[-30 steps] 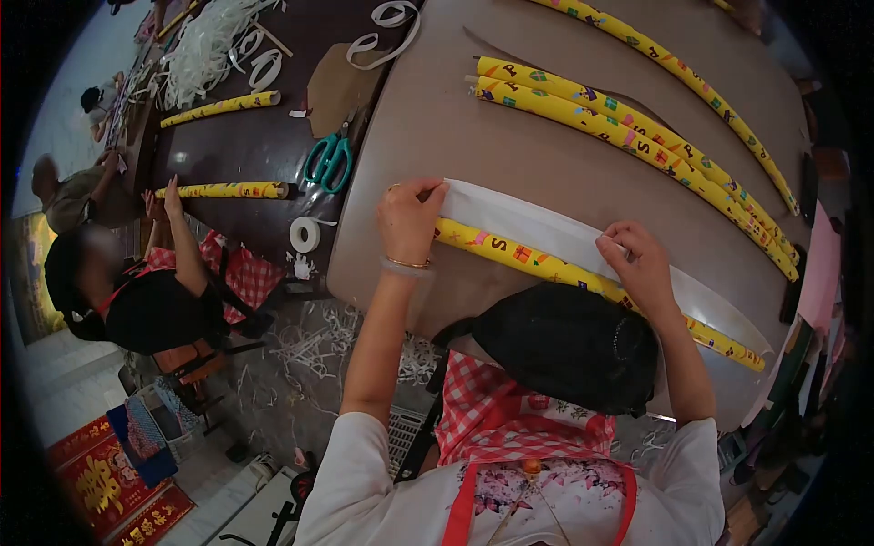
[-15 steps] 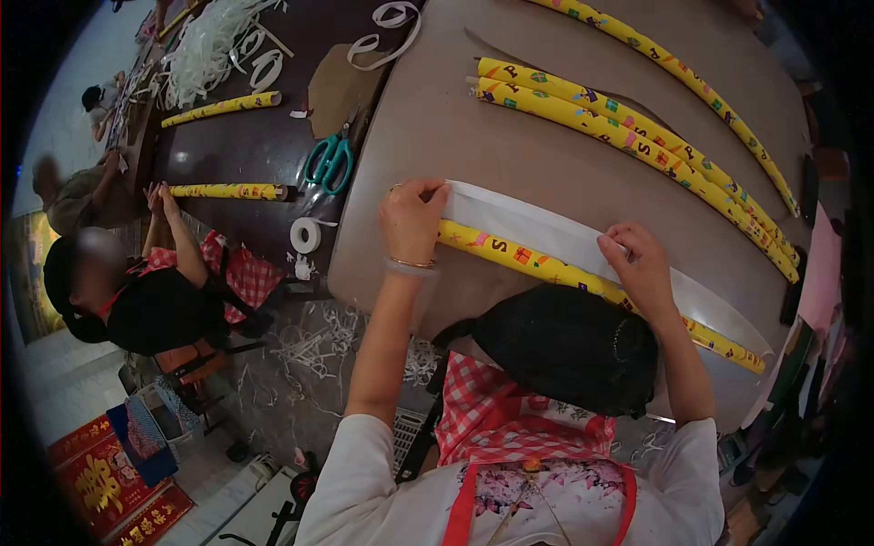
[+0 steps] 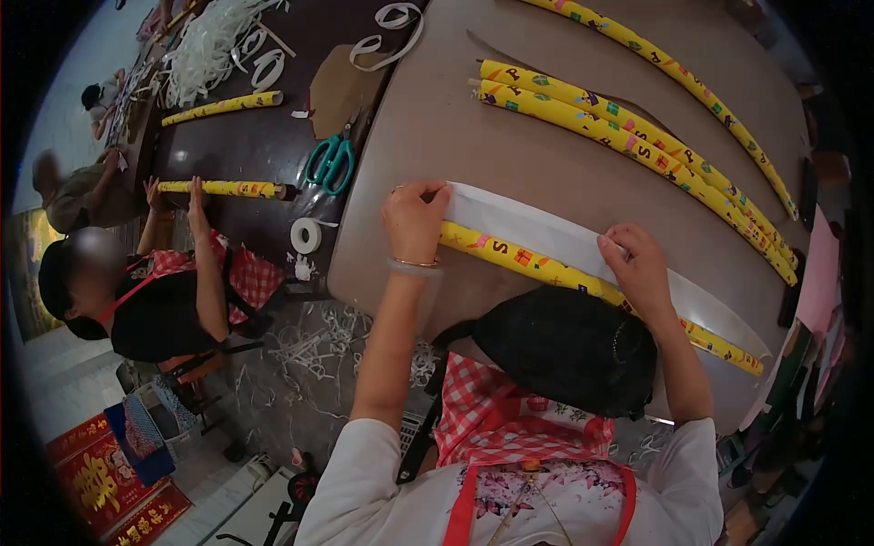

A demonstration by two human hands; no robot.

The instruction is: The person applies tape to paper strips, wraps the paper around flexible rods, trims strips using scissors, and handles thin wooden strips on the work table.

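Observation:
A long yellow printed roll [image 3: 519, 257] lies across the near side of the brown table, with a white strip [image 3: 537, 220] running along its far side. My left hand [image 3: 415, 218] pinches the left end of the white strip, fingers closed, beside the roll's left end. Farther right, my right hand [image 3: 635, 258] pinches the far edge of the strip between thumb and fingers. The right forearm crosses over the roll and hides part of it.
Yellow rolls [image 3: 583, 114] lie farther back on the brown table [image 3: 437, 118]. On the dark table [image 3: 218, 150] are teal-handled scissors [image 3: 330, 164], a white tape roll [image 3: 306, 236] and white strips [image 3: 205, 55]. A co-worker [image 3: 155, 300] handles another yellow roll [image 3: 237, 188] at left.
Both my hands stay nearly still on the strip. The co-worker's hands have moved apart along their roll, after coming together half a second ago.

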